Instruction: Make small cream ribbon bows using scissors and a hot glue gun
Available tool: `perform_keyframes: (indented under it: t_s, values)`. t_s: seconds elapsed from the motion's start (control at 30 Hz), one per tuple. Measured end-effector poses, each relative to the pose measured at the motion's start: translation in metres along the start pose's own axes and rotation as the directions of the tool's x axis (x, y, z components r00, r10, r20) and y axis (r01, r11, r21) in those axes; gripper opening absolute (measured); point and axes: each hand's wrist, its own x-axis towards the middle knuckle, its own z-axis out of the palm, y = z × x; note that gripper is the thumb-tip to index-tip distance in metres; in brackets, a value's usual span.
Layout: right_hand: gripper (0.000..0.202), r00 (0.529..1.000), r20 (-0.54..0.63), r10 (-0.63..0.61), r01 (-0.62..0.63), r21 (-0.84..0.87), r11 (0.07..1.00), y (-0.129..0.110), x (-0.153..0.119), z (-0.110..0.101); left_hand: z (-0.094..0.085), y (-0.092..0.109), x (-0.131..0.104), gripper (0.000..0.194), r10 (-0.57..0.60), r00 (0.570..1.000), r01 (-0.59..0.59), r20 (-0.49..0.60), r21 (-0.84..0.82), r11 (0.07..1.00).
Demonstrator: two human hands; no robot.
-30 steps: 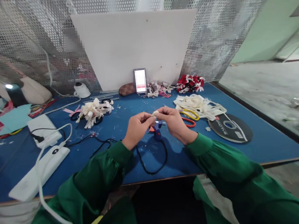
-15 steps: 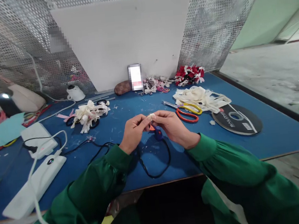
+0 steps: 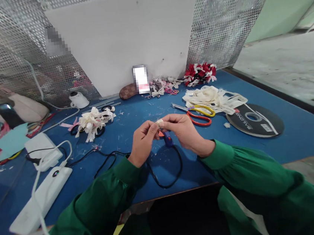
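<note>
My left hand (image 3: pixel 143 142) and my right hand (image 3: pixel 185 131) meet over the middle of the blue table. Both are closed, thumbs and fingers pinching a small piece of cream fabric (image 3: pixel 160 122) between them. Just beneath the fingers lies a small blue tool with an orange tip (image 3: pixel 168 139), attached to a black cord (image 3: pixel 182 163); the hands partly hide it. To the right of my right hand rest scissors with red and yellow handles (image 3: pixel 200 116). A heap of cream fabric strips (image 3: pixel 209 99) lies beyond them.
A black disc (image 3: pixel 245 127) lies at the right. Cream bows (image 3: pixel 90 122) are piled left of centre, with red bows (image 3: pixel 199 75) at the back. A phone (image 3: pixel 141 80) leans against a white board (image 3: pixel 126 34). A white power strip (image 3: pixel 42 202) and cables occupy the left.
My view has shifted slightly. Both hands stay together on the cream fabric piece, with the fingers moved a little; the table things lie as before.
</note>
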Motion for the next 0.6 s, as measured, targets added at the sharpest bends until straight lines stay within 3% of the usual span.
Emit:
perform_keyframes:
  t_s: [0.3, 0.47, 0.6]
  values:
    - [0.030, 0.988, 0.136, 0.073, -0.068, -0.039, 0.997, -0.010, 0.002, -0.006, -0.008, 0.004, 0.002, 0.040, -0.017, 0.998, 0.017, 0.066, 0.005, 1.000]
    - [0.032, 0.951, 0.232, 0.206, -0.216, 0.018, 0.976, -0.008, 0.005, -0.012, -0.013, 0.007, 0.003, 0.041, -0.004, 0.991, -0.012, 0.134, 0.121, 0.993]
    - [0.028, 0.910, 0.303, 0.284, -0.320, 0.076, 0.944, -0.006, 0.005, -0.015, -0.012, 0.009, 0.001, 0.042, 0.000, 0.981, -0.016, 0.192, 0.083, 0.996]
